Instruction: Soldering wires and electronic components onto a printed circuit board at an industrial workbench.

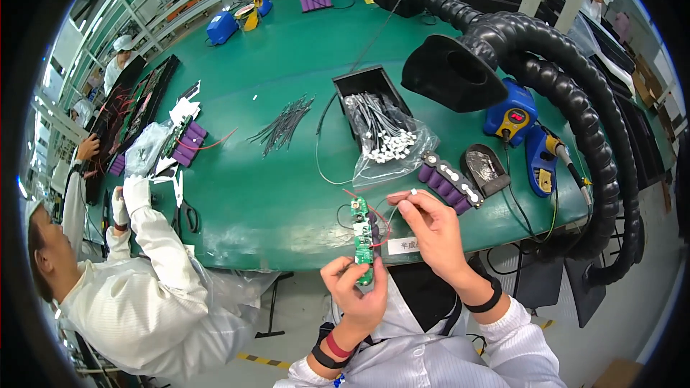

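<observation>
At the table's near edge, my left hand (357, 289) is closed on the lower end of a narrow green circuit board (362, 233), held upright. Dark purple battery cells (374, 223) show along the board's right side, and a red wire (389, 225) loops out from it. Just right of the board, my right hand (433, 232) pinches a thin cable with a small white connector (413, 192) by its fingertips. How the cable's other end runs is hard to make out. Beyond my right hand lies a purple battery pack (448, 185) with a black top.
A black bin (370, 80) holds a plastic bag of white-tipped cables (392, 136). Loose dark cables (284, 123) lie left of it. On the right stand a blue soldering station (512, 111), an iron holder (540, 162) and black fume hoses (568, 93). A co-worker (144, 280) works at left.
</observation>
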The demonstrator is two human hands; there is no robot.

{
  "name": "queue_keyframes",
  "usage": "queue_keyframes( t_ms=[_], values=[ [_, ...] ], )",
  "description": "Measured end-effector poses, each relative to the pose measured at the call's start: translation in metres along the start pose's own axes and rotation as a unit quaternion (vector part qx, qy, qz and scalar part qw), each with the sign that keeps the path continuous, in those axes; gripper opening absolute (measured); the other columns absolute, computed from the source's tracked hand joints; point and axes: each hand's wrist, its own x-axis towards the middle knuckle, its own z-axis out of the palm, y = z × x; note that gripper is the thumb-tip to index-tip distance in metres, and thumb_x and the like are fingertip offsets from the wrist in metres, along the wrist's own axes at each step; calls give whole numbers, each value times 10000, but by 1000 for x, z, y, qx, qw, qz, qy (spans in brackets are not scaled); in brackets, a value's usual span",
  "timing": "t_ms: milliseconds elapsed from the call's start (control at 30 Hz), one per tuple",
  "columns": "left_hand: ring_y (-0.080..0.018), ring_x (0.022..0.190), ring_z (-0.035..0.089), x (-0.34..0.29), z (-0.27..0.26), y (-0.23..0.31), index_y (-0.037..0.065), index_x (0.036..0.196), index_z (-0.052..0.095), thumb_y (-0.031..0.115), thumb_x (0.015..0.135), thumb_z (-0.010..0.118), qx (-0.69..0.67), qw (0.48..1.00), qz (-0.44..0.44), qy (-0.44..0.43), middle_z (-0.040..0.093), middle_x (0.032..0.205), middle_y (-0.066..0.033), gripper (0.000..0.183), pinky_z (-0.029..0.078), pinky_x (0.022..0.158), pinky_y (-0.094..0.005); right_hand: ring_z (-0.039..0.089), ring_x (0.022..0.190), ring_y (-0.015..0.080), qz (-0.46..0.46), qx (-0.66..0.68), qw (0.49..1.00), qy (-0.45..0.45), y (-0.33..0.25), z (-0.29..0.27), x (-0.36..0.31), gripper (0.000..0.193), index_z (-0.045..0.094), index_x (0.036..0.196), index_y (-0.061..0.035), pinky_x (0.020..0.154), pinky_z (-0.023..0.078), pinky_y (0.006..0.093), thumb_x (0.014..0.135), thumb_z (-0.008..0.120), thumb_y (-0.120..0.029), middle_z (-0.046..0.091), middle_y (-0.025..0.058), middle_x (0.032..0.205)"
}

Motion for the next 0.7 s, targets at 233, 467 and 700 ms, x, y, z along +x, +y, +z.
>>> queue_keyframes(
  t_ms=[233,467,700],
  values=[
    [-212,1006,571,23,-36,-34,18,1271,437,-163,727,787,-151,983,-79,-65,523,1138,-135,672,482,907,-324,697,845,247,-191,-218,957,-6,-6,-1,-17,185,721,1046,17,746,540,341,861,709,16,737,132,1015],
    [-211,977,647,51,-49,-51,-43,1176,588,-179,718,779,-197,963,-139,-123,600,1121,-134,515,552,872,-332,690,761,218,-215,-245,945,6,5,-6,-21,197,708,1015,13,653,541,312,823,750,35,732,132,983],
    [-211,982,627,67,-55,-62,-45,1108,636,-169,704,785,-195,956,-145,-165,607,1108,-132,448,532,876,-328,715,845,181,-109,-65,992,-4,12,-10,-24,284,704,1130,-1,721,581,281,853,727,59,723,125,973]
  ],
)
